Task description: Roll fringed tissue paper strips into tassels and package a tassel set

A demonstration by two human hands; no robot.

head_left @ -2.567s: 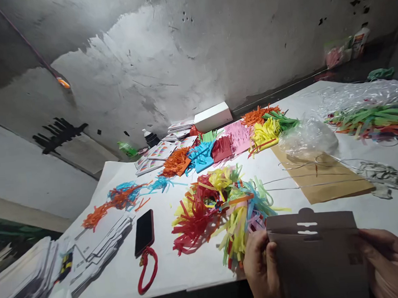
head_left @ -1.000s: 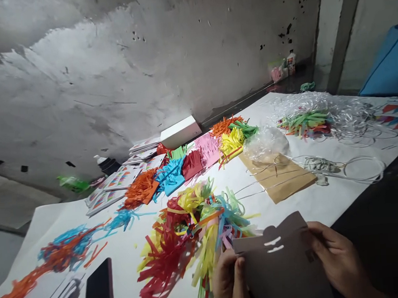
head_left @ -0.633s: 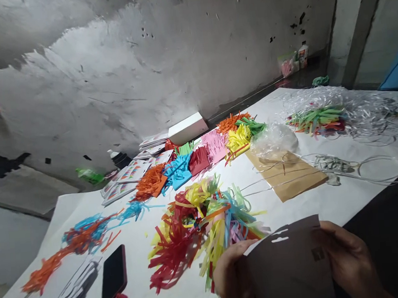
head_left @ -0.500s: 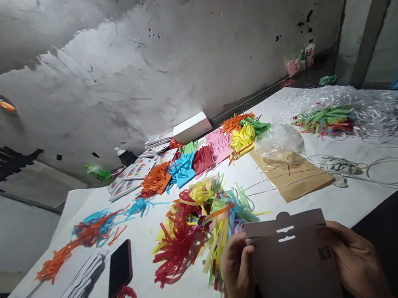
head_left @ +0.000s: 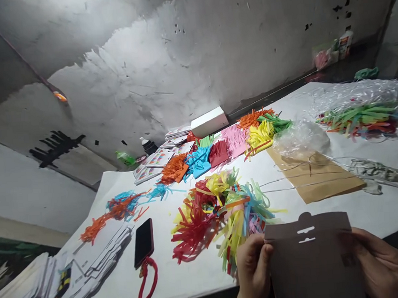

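Near the table's front edge I hold up a flat grey-brown card sleeve [head_left: 313,268], with hanging slots and a rounded tab at its top. My left hand [head_left: 251,268] pinches its left edge between thumb and fingers. At the opposite edge, my right hand [head_left: 384,258] grips the card, some of its fingers hidden behind it. Just beyond the left hand lies a loose pile of red, yellow, green and blue paper tassels [head_left: 203,216]. The lower part of the card runs out of view.
Fringed paper bundles [head_left: 200,160] lie mid-table beside printed cards [head_left: 155,159] and a white box [head_left: 210,122]. A phone [head_left: 144,243] with a red strap and stacked white card pieces [head_left: 97,260] are at left. A brown envelope [head_left: 319,181], string and clear plastic [head_left: 359,94] lie right.
The view has swung left, so the table's things appear further right and more of the left stack shows. Both hands still hold the card sleeve in much the same way.
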